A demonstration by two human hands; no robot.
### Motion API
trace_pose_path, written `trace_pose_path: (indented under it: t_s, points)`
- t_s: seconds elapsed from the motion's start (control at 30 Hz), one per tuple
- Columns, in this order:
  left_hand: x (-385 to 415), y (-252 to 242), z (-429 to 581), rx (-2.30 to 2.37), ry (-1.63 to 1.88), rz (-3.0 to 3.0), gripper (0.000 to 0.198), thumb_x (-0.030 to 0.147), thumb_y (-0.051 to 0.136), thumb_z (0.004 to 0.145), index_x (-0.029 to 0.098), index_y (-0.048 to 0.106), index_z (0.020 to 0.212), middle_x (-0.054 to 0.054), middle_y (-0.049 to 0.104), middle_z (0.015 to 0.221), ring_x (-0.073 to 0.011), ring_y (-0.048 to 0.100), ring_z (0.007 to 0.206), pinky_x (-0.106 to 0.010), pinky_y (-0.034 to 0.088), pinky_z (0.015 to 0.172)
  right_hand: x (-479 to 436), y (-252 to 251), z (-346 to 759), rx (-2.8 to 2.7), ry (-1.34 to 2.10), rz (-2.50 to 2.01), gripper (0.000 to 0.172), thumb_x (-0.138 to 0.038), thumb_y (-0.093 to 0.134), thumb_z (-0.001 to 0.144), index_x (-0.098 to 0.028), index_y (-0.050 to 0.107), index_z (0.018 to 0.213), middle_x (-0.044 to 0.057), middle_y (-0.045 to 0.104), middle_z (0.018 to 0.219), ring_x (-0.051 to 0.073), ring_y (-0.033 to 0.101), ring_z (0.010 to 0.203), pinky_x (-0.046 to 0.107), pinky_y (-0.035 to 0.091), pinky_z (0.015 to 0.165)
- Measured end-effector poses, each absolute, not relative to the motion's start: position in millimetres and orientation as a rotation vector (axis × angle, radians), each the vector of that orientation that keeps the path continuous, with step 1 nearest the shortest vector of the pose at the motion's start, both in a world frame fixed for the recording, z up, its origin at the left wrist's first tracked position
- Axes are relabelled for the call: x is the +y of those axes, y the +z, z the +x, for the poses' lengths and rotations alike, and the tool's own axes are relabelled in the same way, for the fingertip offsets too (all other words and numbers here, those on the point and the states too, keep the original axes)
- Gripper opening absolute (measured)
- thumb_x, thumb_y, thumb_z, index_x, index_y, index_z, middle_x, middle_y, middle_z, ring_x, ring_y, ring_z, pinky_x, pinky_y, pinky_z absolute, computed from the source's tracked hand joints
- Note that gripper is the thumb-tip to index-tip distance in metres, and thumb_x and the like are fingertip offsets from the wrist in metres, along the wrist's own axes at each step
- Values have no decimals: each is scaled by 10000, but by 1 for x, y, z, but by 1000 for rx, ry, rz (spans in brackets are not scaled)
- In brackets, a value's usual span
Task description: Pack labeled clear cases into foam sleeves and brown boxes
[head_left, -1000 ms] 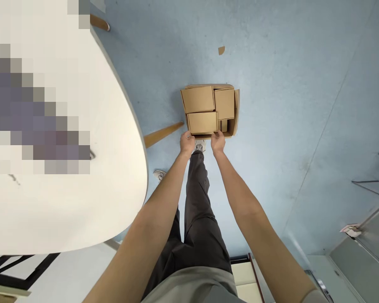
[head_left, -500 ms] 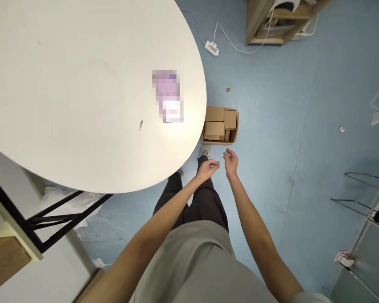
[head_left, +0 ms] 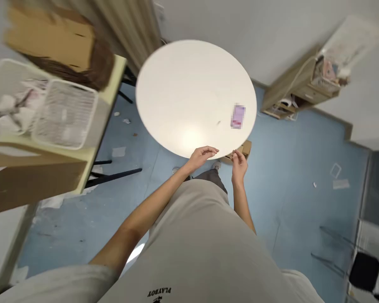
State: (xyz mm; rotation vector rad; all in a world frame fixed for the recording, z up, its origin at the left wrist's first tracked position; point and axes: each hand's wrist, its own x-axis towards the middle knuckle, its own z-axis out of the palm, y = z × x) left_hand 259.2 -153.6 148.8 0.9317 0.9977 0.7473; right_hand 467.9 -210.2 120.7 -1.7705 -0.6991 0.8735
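Observation:
My left hand (head_left: 203,157) is at the front edge of the round white table (head_left: 189,84), its fingers curved toward the thumb in a loose pinch. My right hand (head_left: 239,166) is a short way to the right, fingertips drawn together and pointing up and left. Anything between the fingertips of either hand is too small to make out. A pixelated purple and pink item (head_left: 238,116) lies on the table's right side. Just beyond my right hand, partly covered by it and the tabletop, is a cardboard box (head_left: 246,148) on the floor.
At left, a side table holds a white plastic basket (head_left: 65,113) and brown cardboard (head_left: 50,38). A wooden cabinet (head_left: 303,84) stands against the back wall at right. Metal bars (head_left: 330,248) stick out at lower right. Paper scraps (head_left: 119,152) litter the blue floor.
My view has lifted and widened, bringing in the whole tabletop, the walls and the side table. Both hands now appear at the table's edge, still in similar finger poses.

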Motion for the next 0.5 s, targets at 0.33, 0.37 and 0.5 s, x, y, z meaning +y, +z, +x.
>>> trace_pose_path:
  t_s: [0.33, 0.37, 0.5]
  points:
    - [-184, 197, 65, 1267, 1359, 620, 160, 325, 656, 932, 234, 787, 946, -98, 839, 1282, -286, 743, 1315, -477, 583, 1161, -134, 182, 280, -1235, 1159, -1486, 424, -544, 688, 974, -218, 772, 1231, 155, 811, 1315, 288, 810, 1179, 504, 661, 1046]
    - [-188, 197, 52, 1298, 1393, 588, 168, 327, 641, 943, 233, 780, 945, -99, 837, 1293, -284, 742, 1320, -472, 588, 1158, -126, 186, 263, -1295, 1184, -1455, 416, -544, 686, 981, -222, 774, 1230, 151, 813, 1315, 287, 811, 1174, 499, 663, 1039]
    - [-196, 191, 9, 1398, 1520, 449, 176, 327, 611, 963, 227, 756, 949, -106, 832, 1303, -271, 752, 1316, -460, 600, 1146, -94, 189, 198, -1496, 1264, -1346, 388, -523, 670, 989, -231, 781, 1219, 141, 822, 1297, 288, 816, 1154, 485, 665, 1014]
